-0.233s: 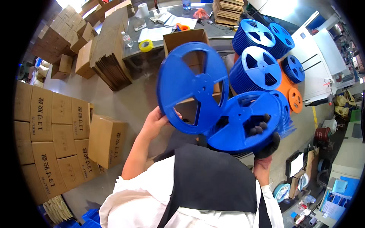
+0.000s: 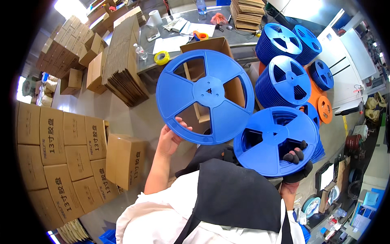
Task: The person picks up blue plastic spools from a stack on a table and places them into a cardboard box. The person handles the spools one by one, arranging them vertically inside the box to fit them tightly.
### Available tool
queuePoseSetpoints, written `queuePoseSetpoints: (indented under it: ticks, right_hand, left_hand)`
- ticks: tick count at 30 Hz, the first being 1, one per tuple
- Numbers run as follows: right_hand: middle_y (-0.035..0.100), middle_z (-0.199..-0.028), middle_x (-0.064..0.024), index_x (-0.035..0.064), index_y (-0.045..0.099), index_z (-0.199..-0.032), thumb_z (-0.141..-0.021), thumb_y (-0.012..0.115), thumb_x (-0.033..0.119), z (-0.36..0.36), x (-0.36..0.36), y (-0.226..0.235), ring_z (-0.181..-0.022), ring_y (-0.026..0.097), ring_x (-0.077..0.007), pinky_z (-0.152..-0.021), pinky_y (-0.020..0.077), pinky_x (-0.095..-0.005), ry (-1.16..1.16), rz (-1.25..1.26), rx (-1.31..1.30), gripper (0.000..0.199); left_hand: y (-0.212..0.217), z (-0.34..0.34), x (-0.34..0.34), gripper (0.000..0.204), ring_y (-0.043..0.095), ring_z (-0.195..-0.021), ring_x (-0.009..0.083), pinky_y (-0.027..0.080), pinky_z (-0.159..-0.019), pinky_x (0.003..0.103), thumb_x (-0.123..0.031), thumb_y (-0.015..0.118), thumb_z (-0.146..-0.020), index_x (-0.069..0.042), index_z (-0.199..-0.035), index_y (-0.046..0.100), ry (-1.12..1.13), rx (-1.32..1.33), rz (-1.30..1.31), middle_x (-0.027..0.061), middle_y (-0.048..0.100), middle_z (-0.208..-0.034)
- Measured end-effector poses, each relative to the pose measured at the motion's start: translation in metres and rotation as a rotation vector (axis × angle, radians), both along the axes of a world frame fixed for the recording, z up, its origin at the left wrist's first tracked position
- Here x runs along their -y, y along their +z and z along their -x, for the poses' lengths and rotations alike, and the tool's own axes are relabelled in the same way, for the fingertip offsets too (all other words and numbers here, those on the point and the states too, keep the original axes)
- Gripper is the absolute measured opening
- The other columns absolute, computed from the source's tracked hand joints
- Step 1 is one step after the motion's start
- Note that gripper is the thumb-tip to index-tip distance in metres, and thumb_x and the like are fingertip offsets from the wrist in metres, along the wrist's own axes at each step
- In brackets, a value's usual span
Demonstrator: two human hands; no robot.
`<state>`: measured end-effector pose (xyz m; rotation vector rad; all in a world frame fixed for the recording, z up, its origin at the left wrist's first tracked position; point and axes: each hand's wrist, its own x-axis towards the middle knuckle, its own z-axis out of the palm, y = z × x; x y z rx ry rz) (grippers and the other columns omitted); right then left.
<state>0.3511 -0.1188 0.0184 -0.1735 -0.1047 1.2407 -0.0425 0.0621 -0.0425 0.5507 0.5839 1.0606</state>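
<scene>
My bare left hand grips the lower left rim of a large blue plastic reel, its fingers coming through one of the cut-out windows. This reel stands upright, its flat face and centre hub turned toward me. On the right, my right hand in a dark glove is closed on the lower right rim of another blue reel. Its fingertips show through a window while the thumb stays outside. The underside of this reel is hidden, so I cannot tell whether more reels are held with it.
Behind the left reel stands an open carton. Stacks of blue reels and an orange reel are at the right. A grey table carries papers and yellow tape. Stacked cartons fill the left side.
The left reel has turned to face me more squarely. The right reel is now farther apart from it, lower and to the right, after overlapping it before. The whole view has shifted slightly.
</scene>
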Motion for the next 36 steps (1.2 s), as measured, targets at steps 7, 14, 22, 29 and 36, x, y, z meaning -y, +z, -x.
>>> queuePoseSetpoints:
  ticks: [7, 14, 22, 29, 36]
  right_hand:
    - [0.039, -0.084, 0.0033, 0.0041, 0.034, -0.141, -0.079, 0.068, 0.018, 0.021, -0.046, 0.0, -0.074, 0.04, -0.0117, -0.085, 0.0371, -0.0336, -0.195, -0.058, 0.02, 0.073]
    - [0.043, -0.083, 0.0046, 0.0023, 0.036, -0.14, -0.082, 0.066, 0.024, 0.023, -0.075, 0.016, -0.072, 0.044, -0.0091, -0.077, 0.0385, -0.0303, -0.363, -0.079, 0.012, 0.069]
    - [0.043, -0.083, 0.0049, 0.0018, 0.037, -0.139, -0.082, 0.066, 0.027, 0.047, -0.097, 0.015, -0.071, 0.043, -0.0081, -0.074, 0.038, -0.0285, -0.431, 0.007, 0.026, 0.068]
    - [0.044, -0.082, 0.0051, 0.0014, 0.037, -0.138, -0.083, 0.065, 0.03, 0.055, -0.086, 0.015, -0.07, 0.043, -0.0072, -0.072, 0.0376, -0.0269, -0.501, 0.082, -0.004, 0.068]
    - [0.044, -0.082, 0.0053, 0.0009, 0.038, -0.137, -0.084, 0.065, 0.032, 0.043, -0.11, 0.01, -0.07, 0.043, -0.0062, -0.07, 0.0372, -0.0254, -0.479, 0.097, -0.079, 0.068]
  left_hand:
    - [-0.016, 0.019, -0.078, 0.031, 0.065, -0.098, 0.0318, 0.057, -0.082, 0.042, -0.014, 0.059, -0.09, -0.005, -0.119, 0.053, -0.079, 0.163, 0.023, 0.0102, 0.065, -0.101]
    - [-0.023, 0.0, -0.165, 0.041, 0.061, -0.102, 0.0322, 0.031, -0.108, 0.058, -0.024, 0.06, -0.085, -0.005, -0.12, 0.053, -0.151, 0.227, -0.002, 0.0126, 0.067, -0.1]
    - [-0.013, -0.054, -0.245, 0.036, 0.048, -0.066, 0.0039, 0.04, -0.066, 0.02, -0.012, 0.068, -0.081, -0.002, -0.11, 0.05, -0.422, -0.679, -0.074, -0.0031, 0.051, -0.076]
    - [-0.04, -0.07, -0.202, 0.03, 0.048, -0.068, 0.0039, 0.039, -0.064, 0.019, 0.0, 0.068, -0.077, -0.005, -0.102, 0.052, -0.476, -0.816, -0.018, -0.0043, 0.051, -0.074]
    - [-0.047, -0.111, -0.14, 0.065, 0.038, -0.134, 0.0313, 0.027, -0.11, 0.043, 0.004, 0.076, -0.065, -0.007, -0.121, 0.045, -0.689, -0.585, -0.734, 0.0156, 0.048, -0.134]
